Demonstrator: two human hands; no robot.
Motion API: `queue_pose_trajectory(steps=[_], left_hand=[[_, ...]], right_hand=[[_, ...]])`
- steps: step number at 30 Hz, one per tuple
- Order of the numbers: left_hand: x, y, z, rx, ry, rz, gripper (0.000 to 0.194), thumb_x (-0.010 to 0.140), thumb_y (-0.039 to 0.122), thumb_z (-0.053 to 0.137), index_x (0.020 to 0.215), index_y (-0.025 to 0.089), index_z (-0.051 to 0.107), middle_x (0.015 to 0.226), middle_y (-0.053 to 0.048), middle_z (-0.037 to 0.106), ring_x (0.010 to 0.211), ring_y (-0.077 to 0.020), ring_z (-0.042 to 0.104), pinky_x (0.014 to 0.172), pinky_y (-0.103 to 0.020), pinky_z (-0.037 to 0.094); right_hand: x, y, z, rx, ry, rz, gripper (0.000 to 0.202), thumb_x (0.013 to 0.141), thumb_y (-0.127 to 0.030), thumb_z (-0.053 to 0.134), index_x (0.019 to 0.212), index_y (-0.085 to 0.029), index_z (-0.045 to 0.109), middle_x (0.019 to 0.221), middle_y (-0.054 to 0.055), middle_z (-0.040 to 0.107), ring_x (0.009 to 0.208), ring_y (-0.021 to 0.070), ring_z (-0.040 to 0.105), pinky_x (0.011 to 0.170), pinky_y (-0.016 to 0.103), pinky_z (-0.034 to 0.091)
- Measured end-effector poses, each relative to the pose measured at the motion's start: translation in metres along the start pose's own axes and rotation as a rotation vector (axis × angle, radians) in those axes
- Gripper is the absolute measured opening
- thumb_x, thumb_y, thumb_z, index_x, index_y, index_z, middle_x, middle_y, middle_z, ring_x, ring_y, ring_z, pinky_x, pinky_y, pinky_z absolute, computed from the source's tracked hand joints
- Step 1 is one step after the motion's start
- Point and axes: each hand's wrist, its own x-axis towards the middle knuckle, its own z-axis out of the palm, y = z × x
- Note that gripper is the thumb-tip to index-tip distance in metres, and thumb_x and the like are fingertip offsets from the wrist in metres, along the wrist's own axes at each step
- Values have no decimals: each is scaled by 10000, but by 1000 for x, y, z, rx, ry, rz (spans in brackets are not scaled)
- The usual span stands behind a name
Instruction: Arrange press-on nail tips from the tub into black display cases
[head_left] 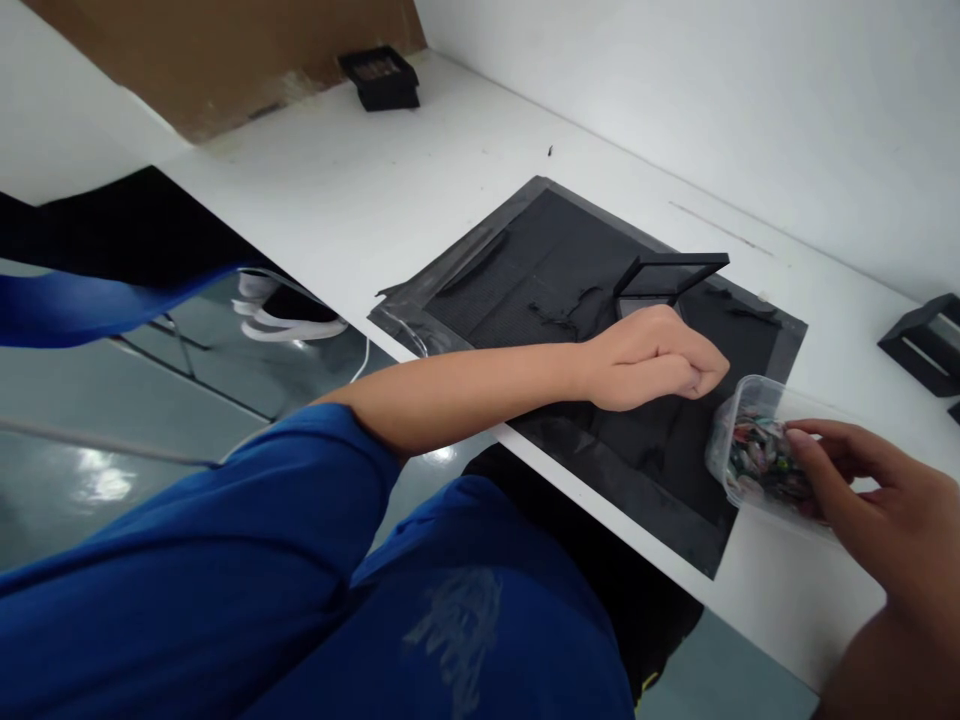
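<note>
My left hand (pixel 656 360) is closed in a fist above the black mat (pixel 585 250); whatever it may hold is hidden. Just behind it, a small black hinged-looking frame (pixel 679 262) stands open on the mat, its lower part covered by the hand. A clear plastic tub (pixel 721 440) sits at the mat's right edge, holding many small multicoloured pieces (pixel 757 455) whose kind I cannot make out. Over the tub's right side is my right hand (pixel 892 490), thumb and forefinger pinched together at the pieces. Anything between those fingertips is too small to tell.
A black box (pixel 381 80) with something in it stands at the table's far left, by a brown board (pixel 247 50). Another black frame-like object (pixel 926 345) lies at the right near the white wall. Below the table's left side are a blue chair (pixel 97 300) and white shoes (pixel 292 325).
</note>
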Motion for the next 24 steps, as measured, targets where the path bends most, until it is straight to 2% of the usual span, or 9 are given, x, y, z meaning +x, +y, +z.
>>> queue_pose_trajectory(steps=[7,12,18,24], left_hand=[[0,-5,-3,10,1,92,221,783,226,388,567,225,344,536,6,351,531,-120,281,592,-333,305],[-2,-5,-3,33,102,157,253,797,257,381,557,226,307,533,4,329,517,-111,260,586,-310,334],[-4,-7,0,109,163,141,281,804,343,321,553,232,259,546,-18,343,508,-104,258,580,-298,384],[-3,-7,1,103,203,178,264,788,312,330,553,231,242,541,-11,316,502,-100,239,582,-304,376]], right_hand=[[0,-2,-1,9,5,-12,520,783,-732,655,1067,-307,756,795,-19,730,544,175,670,518,283,543],[1,-4,1,-27,6,-13,557,763,-756,641,1065,-304,760,786,-9,733,532,183,666,509,292,524],[1,2,2,-56,14,-32,554,773,-760,633,1077,-314,762,793,-9,733,535,171,650,502,283,504],[1,2,2,-55,7,-38,555,773,-776,621,1062,-324,759,785,-15,730,529,164,630,515,291,498]])
